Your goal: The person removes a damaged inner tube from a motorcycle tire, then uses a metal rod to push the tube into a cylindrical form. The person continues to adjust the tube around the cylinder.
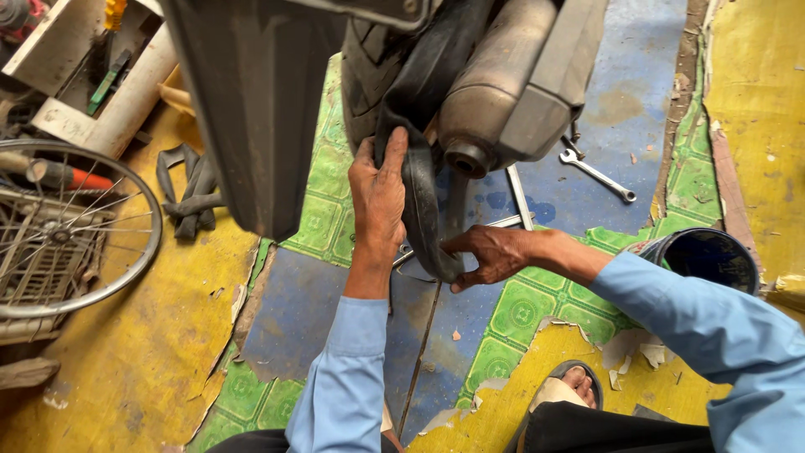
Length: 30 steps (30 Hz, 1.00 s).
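Observation:
A black rubber inner tube (422, 210) hangs in a loop from the rear tyre (369, 67) of a motor scooter, beside its grey exhaust (495, 92). My left hand (377, 197) grips the tube's upper part, fingers pressed against it near the tyre. My right hand (490, 254) pinches the loop's lower end just above the floor. Both arms wear light blue sleeves.
A spoked bicycle wheel (75, 226) lies on the left with rubber strips (189, 197) beside it. A spanner (597, 174) and a cross wrench (520, 201) lie on the floor under the exhaust. A blue bucket (708, 256) stands at right. My sandalled foot (570, 387) is below.

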Motion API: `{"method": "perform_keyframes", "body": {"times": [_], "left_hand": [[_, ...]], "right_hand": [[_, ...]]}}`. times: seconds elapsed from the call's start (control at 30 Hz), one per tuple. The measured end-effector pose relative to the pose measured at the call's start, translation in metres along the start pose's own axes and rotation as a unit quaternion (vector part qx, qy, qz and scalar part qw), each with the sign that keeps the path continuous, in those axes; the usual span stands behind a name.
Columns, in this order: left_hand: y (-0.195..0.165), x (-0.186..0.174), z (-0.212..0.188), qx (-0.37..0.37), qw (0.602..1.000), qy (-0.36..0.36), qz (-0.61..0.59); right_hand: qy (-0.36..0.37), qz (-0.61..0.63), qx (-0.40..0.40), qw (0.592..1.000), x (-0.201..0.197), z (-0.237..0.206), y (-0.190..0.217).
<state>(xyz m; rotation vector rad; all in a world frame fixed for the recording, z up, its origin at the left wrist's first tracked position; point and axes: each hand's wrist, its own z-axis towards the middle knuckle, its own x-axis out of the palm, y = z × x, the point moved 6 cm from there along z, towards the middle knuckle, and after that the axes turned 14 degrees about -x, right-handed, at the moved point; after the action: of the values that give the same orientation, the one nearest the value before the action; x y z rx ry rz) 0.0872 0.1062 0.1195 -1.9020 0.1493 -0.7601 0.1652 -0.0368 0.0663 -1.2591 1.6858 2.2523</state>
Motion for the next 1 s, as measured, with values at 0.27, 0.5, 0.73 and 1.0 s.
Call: {"method": "perform_keyframes", "body": {"times": [0.27, 0.5, 0.73, 1.0], "left_hand": [[-0.002, -0.025, -0.021, -0.061, 0.998, -0.011, 0.027], [0.026, -0.019, -0.051, -0.115, 0.981, 0.101, 0.115], [0.018, -0.019, -0.051, 0.03, 0.964, -0.044, 0.26], [0.03, -0.034, -0.039, -0.006, 0.998, -0.061, 0.015]], "right_hand": [[-0.08, 0.08, 0.103, 0.988, 0.002, 0.002, -0.01], [-0.314, 0.318, 0.176, 0.877, -0.027, 0.002, -0.035], [-0.262, 0.323, 0.249, 0.875, -0.015, -0.004, -0.031], [-0.186, 0.323, 0.079, 0.925, -0.011, 0.0, 0.004]]}}
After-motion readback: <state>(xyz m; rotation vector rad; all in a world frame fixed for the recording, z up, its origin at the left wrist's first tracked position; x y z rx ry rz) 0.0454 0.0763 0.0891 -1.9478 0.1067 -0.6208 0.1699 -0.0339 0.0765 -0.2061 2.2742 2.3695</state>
